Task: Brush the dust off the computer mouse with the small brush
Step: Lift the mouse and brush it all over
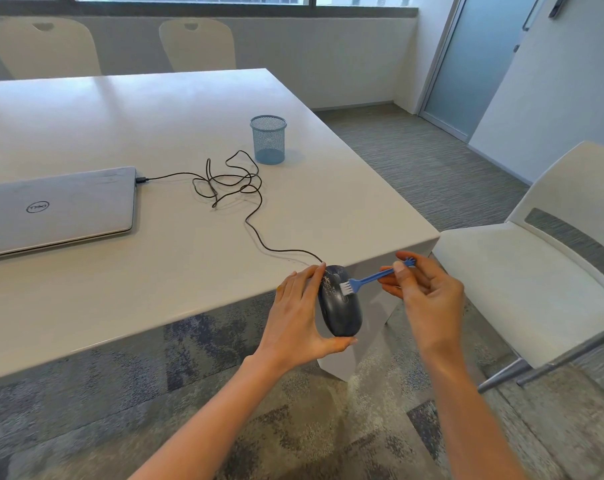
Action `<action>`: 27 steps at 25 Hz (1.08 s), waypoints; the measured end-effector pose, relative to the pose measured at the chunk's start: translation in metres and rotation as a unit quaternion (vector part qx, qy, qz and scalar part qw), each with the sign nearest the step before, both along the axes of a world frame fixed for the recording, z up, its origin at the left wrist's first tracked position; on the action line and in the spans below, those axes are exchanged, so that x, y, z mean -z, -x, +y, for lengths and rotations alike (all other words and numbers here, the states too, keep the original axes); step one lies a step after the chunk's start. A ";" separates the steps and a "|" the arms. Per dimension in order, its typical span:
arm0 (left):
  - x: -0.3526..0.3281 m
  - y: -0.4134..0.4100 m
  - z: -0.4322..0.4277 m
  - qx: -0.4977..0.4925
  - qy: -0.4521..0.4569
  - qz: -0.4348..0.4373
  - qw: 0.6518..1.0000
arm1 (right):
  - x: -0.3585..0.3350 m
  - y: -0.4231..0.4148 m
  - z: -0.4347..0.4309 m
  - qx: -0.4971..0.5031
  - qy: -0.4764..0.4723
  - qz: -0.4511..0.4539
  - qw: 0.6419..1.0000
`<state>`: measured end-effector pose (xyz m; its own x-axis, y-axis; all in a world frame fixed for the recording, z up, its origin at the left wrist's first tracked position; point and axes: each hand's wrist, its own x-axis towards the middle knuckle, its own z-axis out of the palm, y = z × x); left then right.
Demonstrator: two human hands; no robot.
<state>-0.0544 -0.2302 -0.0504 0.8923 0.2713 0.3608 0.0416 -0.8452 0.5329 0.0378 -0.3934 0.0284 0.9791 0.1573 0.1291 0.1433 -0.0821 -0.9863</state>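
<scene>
A dark wired computer mouse (340, 311) with pale dust near its front is held off the table's near corner. My left hand (298, 317) grips it, fingers along its left side and thumb under its rear end. My right hand (423, 289) pinches the handle of a small blue brush (368, 280). The brush's white bristles touch the top of the mouse near the scroll wheel.
The mouse's black cable (238, 188) runs in loops across the white table (155, 126) to a closed silver laptop (56, 209). A blue mesh pen cup (268, 140) stands farther back. A white chair (535, 282) is at the right, two more behind the table.
</scene>
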 end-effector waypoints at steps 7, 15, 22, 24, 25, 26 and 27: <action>0.001 0.003 -0.002 0.008 -0.003 0.003 1.000 | -0.011 -0.017 0.004 0.016 0.026 -0.031 0.999; 0.000 0.005 -0.004 0.017 -0.002 0.007 1.000 | -0.018 -0.029 0.009 0.018 0.096 -0.063 0.993; -0.002 0.006 -0.006 0.015 0.013 0.015 1.000 | -0.021 -0.022 0.022 0.000 0.132 -0.114 0.985; -0.003 0.007 -0.006 0.013 0.015 0.015 1.000 | -0.025 -0.018 0.021 0.008 0.155 -0.154 0.976; -0.003 0.007 -0.005 0.011 0.019 0.016 1.000 | -0.028 -0.014 0.021 0.001 0.155 -0.171 0.973; -0.003 0.008 -0.005 0.010 0.023 0.017 1.000 | -0.030 -0.009 0.023 -0.010 0.159 -0.194 0.968; -0.003 0.008 -0.005 0.009 0.030 0.017 0.999 | -0.031 -0.003 0.027 -0.022 0.172 -0.225 0.959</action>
